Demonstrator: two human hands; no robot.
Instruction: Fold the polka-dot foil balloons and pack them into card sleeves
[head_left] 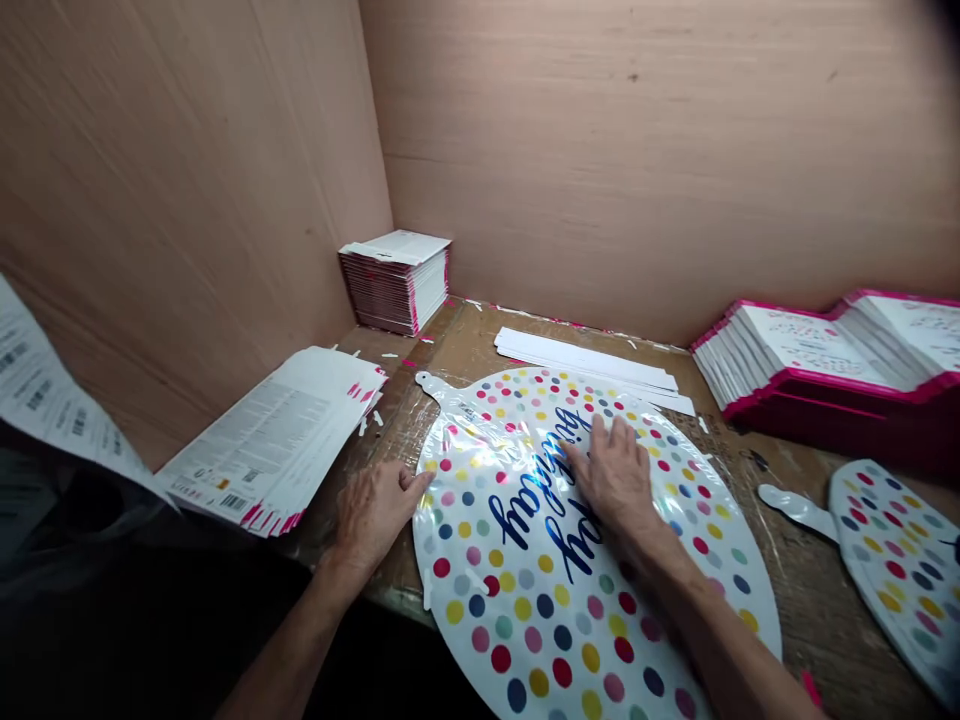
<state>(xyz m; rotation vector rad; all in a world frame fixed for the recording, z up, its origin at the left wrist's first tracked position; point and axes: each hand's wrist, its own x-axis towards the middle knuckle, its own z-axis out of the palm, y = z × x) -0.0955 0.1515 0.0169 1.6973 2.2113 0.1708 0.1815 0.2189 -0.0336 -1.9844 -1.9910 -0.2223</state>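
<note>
A round foil balloon (525, 590), flat and white with coloured dots and dark blue "birthday" lettering, lies in front of me. It overhangs the table's front edge, and its narrow tail points to the back left. My right hand (619, 475) rests on the lettering with fingers spread, and the forearm covers part of the print. At the balloon's left rim is my left hand (381, 510). Its thumb stretches over the rim, apart from the other fingers, which lie beside the balloon on the table and are partly hidden.
Printed card sleeves (270, 440) lie fanned at left. A stack of folded cards (397, 280) stands in the back corner. White strips (585, 360) lie behind the balloon. At right are a magenta-edged box of cards (817, 390) and another dotted balloon (900, 560). Wooden panels (637, 150) enclose the table.
</note>
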